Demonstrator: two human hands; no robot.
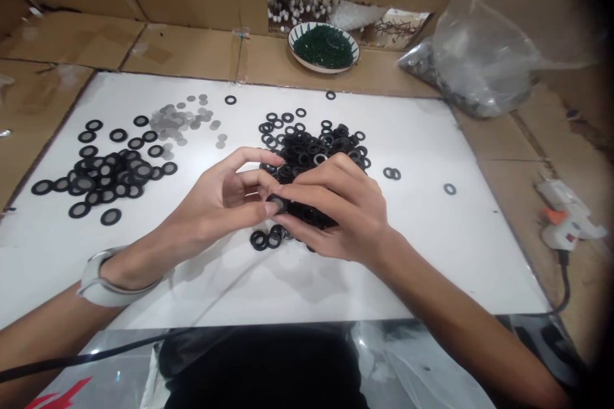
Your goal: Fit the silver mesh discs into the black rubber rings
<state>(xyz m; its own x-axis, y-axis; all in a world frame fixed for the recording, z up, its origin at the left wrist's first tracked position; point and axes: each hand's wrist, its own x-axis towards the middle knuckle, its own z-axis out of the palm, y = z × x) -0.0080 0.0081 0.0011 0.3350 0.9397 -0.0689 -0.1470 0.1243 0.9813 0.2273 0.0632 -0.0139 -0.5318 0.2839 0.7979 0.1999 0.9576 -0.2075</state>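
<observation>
My right hand (336,211) is curled around a stack of black rings (307,212), held just above the white sheet (432,255). My left hand (225,198) meets it from the left, thumb and fingers pinching a single black ring (277,204) at the end of that stack. Behind both hands lies a big heap of loose black rings (314,144). To the left sits a second pile of black rings with grey mesh centres (103,172), and beyond it a scatter of grey mesh discs (185,118). A few rings (266,238) lie under my hands.
A bowl of dark green beads (323,46) stands at the back on the cardboard. A clear plastic bag (484,45) sits at the back right. A white glue gun (568,217) lies off the sheet's right edge. A black cable (96,354) crosses the near left.
</observation>
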